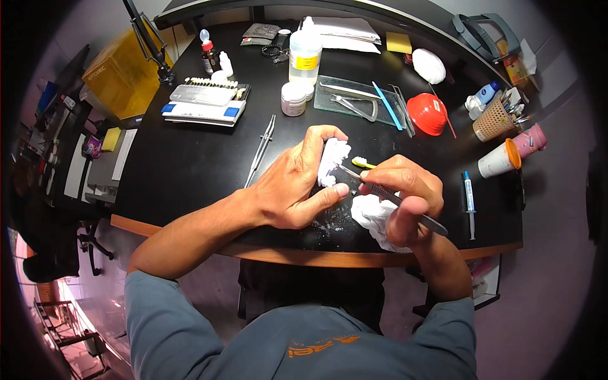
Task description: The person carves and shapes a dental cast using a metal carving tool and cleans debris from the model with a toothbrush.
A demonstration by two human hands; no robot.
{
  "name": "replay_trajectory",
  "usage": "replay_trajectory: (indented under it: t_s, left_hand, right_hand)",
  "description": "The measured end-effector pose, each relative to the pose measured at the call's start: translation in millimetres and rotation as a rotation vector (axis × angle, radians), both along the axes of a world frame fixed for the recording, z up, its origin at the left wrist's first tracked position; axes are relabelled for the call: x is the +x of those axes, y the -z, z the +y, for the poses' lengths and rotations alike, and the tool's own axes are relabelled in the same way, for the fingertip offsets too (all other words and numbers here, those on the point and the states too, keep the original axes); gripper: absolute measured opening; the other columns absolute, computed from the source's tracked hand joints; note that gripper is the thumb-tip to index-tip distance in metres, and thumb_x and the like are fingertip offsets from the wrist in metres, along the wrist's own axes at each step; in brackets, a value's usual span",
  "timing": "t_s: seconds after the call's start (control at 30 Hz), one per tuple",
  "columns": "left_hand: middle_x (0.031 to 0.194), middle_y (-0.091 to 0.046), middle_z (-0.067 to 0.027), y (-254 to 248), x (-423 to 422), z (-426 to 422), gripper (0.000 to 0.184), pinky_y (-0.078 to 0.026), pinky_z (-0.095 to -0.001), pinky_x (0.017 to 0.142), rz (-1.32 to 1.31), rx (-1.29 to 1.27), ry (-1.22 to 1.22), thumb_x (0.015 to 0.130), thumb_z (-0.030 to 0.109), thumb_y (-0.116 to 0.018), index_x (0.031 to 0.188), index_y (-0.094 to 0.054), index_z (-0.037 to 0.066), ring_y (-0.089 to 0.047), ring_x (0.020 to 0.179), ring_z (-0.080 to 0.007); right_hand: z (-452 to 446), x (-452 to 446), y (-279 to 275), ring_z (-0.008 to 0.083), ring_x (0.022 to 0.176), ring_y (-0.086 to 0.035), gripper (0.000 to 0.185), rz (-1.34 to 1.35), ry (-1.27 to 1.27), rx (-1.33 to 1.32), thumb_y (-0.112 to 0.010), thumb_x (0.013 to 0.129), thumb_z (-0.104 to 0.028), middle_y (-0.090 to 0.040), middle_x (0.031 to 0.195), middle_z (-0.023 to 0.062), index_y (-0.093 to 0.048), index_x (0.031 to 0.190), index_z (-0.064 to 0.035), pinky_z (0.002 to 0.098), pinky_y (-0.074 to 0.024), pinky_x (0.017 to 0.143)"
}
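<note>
While the white, uneven piece (332, 161) sits between the left hand's (288, 183) thumb and fingers over the worktop (190, 158), that closed grip should brace it without squeezing. The slim, dark-handled tool (434, 224), gripped in the right hand (408, 180), has its tip at the piece; short, light strokes would suit best. Beyond lies the yellow brush (363, 163); a crumpled white cloth (370, 213) lies by the right hand.

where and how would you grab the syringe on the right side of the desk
Probably best pinched mid-barrel from straight above, thumb and finger on its two long sides: the syringe lies flat, slim and straight, its blue tip pointing away and plunger end nearer.
</note>
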State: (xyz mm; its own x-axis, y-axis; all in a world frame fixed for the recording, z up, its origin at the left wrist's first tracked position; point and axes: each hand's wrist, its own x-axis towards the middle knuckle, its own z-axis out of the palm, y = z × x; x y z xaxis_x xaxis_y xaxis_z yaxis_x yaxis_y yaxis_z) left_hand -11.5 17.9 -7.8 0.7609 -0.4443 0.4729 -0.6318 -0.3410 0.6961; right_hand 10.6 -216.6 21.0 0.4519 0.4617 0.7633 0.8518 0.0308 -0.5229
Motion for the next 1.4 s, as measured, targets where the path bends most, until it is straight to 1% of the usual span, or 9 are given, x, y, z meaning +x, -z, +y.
replay_trajectory:
  t_s: [0.03, 0.1, 0.2, 0.43, 0.53, 0.67, 0.97, 1.27, 1.4]
  left_hand:
    - [0.117, -0.060, -0.0201, 0, 0, 1, 0.070, -0.049, -0.0417, 0.094, -0.017, 0.003, -0.004, 0.094, 0.028, -0.068, 0.147, -0.033, -0.003, -0.064, 0.105, -0.0330]
    - [0.120, -0.059, -0.0202, -2, 0, 1, 0.070, -0.049, -0.0418, 0.095, -0.017, -0.003, -0.025, 0.095, 0.026, -0.068, 0.148, -0.031, -0.002, -0.064, 0.106, -0.0322]
    - [0.123, -0.058, -0.0199, 1, -3, -3, 0.072, -0.049, -0.0422, 0.096, 0.027, -0.014, -0.072, 0.096, 0.022, -0.070, 0.150, -0.029, -0.001, -0.063, 0.109, -0.0311]
    - [0.126, -0.065, -0.0190, 5, 1, -6, 0.081, -0.054, -0.0410, 0.096, -0.072, 0.031, -0.179, 0.089, 0.023, -0.087, 0.149, -0.037, 0.002, -0.069, 0.111, -0.0302]
    - [0.118, -0.065, -0.0216, 6, 5, -8, 0.079, -0.055, -0.0451, 0.090, -0.158, -0.059, -0.192, 0.085, 0.035, -0.091, 0.141, -0.048, 0.000, -0.068, 0.103, -0.0374]
    - [0.119, -0.067, -0.0186, 1, 6, -14, 0.079, -0.059, -0.0384, 0.085, -0.304, -0.178, -0.187, 0.074, 0.030, -0.099, 0.133, -0.058, 0.000, -0.073, 0.103, -0.0304]
    - [0.117, -0.073, -0.0159, 0, 1, -16, 0.075, -0.063, -0.0352, 0.087, -0.237, -0.293, -0.163, 0.070, 0.029, -0.101, 0.131, -0.065, 0.002, -0.077, 0.104, -0.0264]
    - [0.117, -0.074, -0.0160, -1, 4, -13, 0.075, -0.063, -0.0354, 0.087, -0.369, -0.270, -0.196, 0.067, 0.023, -0.101, 0.131, -0.067, 0.003, -0.077, 0.103, -0.0269]
    - [0.118, -0.073, -0.0167, -7, 1, -12, 0.082, -0.064, -0.0355, 0.088, -0.322, -0.228, -0.197, 0.068, 0.025, -0.101, 0.139, -0.065, 0.002, -0.076, 0.105, -0.0263]
  right_hand:
    - [1, 0, -2, 0.0184, 0.071, -0.071, 0.057, 0.005, 0.004, -0.009, -0.047, 0.113, -0.049, -0.071, 0.083, 0.0131, -0.073, 0.103, 0.0012, 0.0284, -0.0546, 0.060]
    - [0, 2, -7, 0.0200, 0.078, -0.072, 0.027, -0.017, -0.023, -0.035, -0.071, 0.103, -0.026, -0.072, 0.095, 0.0159, -0.072, 0.103, 0.0006, 0.0299, -0.0581, 0.066]
    - [7, 3, -8, 0.0218, 0.081, -0.075, 0.023, -0.062, 0.007, -0.029, -0.087, 0.085, -0.001, -0.075, 0.098, 0.0168, -0.071, 0.102, -0.0002, 0.0315, -0.0607, 0.071]
    - [5, 3, -2, 0.0240, 0.087, -0.077, 0.021, 0.011, -0.001, 0.008, -0.082, 0.083, 0.007, -0.075, 0.093, 0.0182, -0.070, 0.100, 0.0021, 0.0359, -0.0634, 0.080]
    - [5, 0, 2, 0.0232, 0.090, -0.077, 0.017, 0.116, -0.022, 0.117, -0.078, 0.086, 0.010, -0.073, 0.092, 0.0179, -0.067, 0.097, 0.0032, 0.0405, -0.0646, 0.089]
    - [11, -13, 4, 0.0241, 0.094, -0.077, 0.015, 0.356, -0.029, 0.261, -0.074, 0.088, 0.012, -0.071, 0.091, 0.0178, -0.062, 0.091, 0.0028, 0.0433, -0.0647, 0.093]
    - [13, -17, 9, 0.0281, 0.095, -0.078, 0.021, 0.279, -0.014, 0.290, -0.073, 0.087, 0.013, -0.070, 0.091, 0.0189, -0.057, 0.088, 0.0009, 0.0432, -0.0659, 0.091]
    - [9, -19, 7, 0.0258, 0.099, -0.075, 0.019, 0.251, -0.047, 0.187, -0.065, 0.094, 0.013, -0.064, 0.098, 0.0161, -0.053, 0.095, -0.0025, 0.0472, -0.0598, 0.105]
    - [14, -17, 9, 0.0289, 0.099, -0.077, 0.018, 0.305, -0.025, 0.299, -0.071, 0.090, 0.013, -0.068, 0.095, 0.0191, -0.057, 0.088, 0.0018, 0.0445, -0.0638, 0.098]
